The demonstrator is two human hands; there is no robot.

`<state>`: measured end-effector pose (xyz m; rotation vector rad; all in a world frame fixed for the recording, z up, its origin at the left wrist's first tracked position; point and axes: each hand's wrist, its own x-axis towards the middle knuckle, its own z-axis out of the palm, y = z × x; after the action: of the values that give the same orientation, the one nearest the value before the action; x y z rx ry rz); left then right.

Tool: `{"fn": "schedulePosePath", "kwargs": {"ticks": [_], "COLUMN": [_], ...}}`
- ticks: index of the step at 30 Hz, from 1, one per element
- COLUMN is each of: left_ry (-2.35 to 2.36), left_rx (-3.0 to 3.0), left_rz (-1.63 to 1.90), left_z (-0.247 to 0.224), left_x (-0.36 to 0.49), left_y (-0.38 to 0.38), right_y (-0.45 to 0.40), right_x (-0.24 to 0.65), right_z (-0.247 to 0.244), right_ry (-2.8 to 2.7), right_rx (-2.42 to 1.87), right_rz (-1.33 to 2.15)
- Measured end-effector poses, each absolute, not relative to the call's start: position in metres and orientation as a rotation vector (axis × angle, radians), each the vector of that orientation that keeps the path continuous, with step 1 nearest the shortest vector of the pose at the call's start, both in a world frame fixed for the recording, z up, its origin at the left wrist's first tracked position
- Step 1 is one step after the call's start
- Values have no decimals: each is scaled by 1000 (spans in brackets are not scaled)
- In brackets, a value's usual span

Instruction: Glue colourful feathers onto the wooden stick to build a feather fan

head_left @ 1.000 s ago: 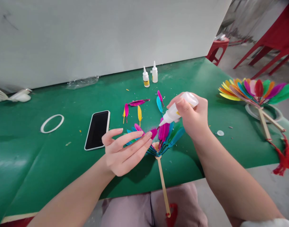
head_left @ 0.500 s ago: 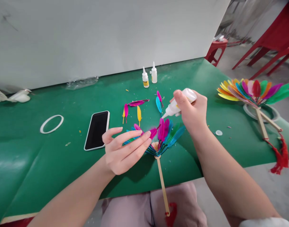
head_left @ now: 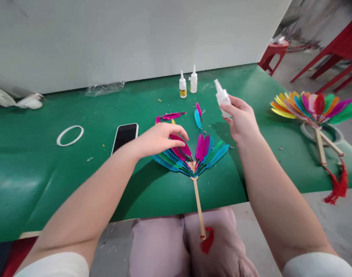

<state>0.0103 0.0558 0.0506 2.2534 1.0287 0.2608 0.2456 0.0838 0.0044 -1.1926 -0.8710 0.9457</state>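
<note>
As the feather fan (head_left: pixel 194 177) lies on the green table (head_left: pixel 155 204), handle (head_left: pixel 198 204) overhanging, it's probably light, plumes soft and crushable; grab the stiffer handle. Left hand (head_left: pixel 161 137) half-curled at magenta feather (head_left: pixel 187 150), pinch unclear; right hand (head_left: pixel 243 118) wrapped around white bottle (head_left: pixel 222 99).

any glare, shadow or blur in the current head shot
Head view: pale glare on the table at far left; a dark shadow beside the left forearm; the red chair at upper right looks blurred, the fan below the hands fairly sharp.
</note>
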Motion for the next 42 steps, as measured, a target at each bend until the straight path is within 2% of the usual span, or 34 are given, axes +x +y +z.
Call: {"fn": "schedulePosePath", "kwargs": {"ticks": [2, 10, 24, 30, 35, 42], "left_ry": [962, 791, 871, 904, 871, 868], "left_rx": [2231, 2251, 2254, 2239, 2238, 2242], "left_rz": [51, -91, -89, -87, -97, -142], "left_z": [63, 59, 41, 42, 45, 46], "left_x": [19, 43, 47, 47, 50, 53], "left_y": [69, 92, 93, 90, 86, 84], "right_y": [85, 101, 92, 4, -76, -86], "right_x": [244, 255, 256, 244, 200, 177], "right_z": [0, -27, -28, -1, -7, -28], "right_ry": [-977, -1255, -1565, -1470, -1864, -1931], "right_rx": [-1260, -1581, -1763, -1595, -1507, -1611], "right_rz": [883, 518, 390, 152, 32, -35]}}
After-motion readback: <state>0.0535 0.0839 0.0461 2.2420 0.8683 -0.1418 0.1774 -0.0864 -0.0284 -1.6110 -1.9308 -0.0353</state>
